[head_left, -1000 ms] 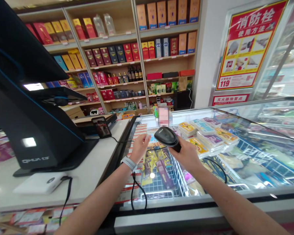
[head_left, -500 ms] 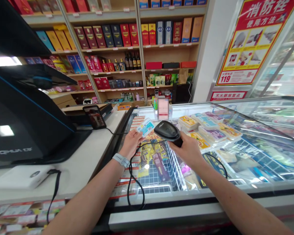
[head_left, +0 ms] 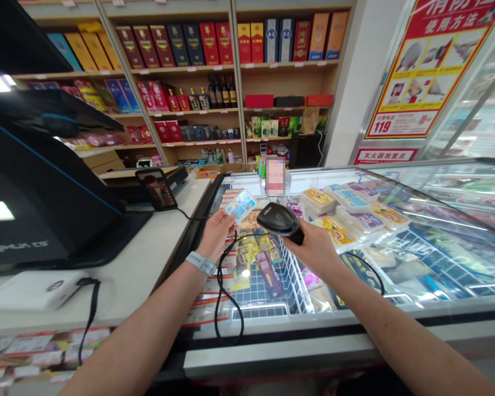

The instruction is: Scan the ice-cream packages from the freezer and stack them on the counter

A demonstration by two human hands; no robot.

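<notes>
My right hand (head_left: 313, 248) grips the handle of a black barcode scanner (head_left: 278, 219), whose head points left over the glass lid of a chest freezer (head_left: 429, 258). My left hand (head_left: 216, 231), a grey watch on its wrist, holds a small light-blue packet (head_left: 240, 205) up beside the scanner's head. The scanner's black cable (head_left: 226, 297) loops down between my forearms. Flat wrapped trays (head_left: 346, 212) lie on the freezer lid to the right of the scanner.
A black checkout terminal (head_left: 37, 203) stands on the white counter (head_left: 148, 269) at left, with a phone (head_left: 157, 188) on a stand and a white box (head_left: 28, 290). Shelves of boxed goods and bottles (head_left: 214, 93) fill the back wall. A red poster (head_left: 429, 66) hangs at right.
My left hand, open and holding nothing a second ago, has taken up the light-blue packet and holds it by the scanner. The view has tilted down slightly.
</notes>
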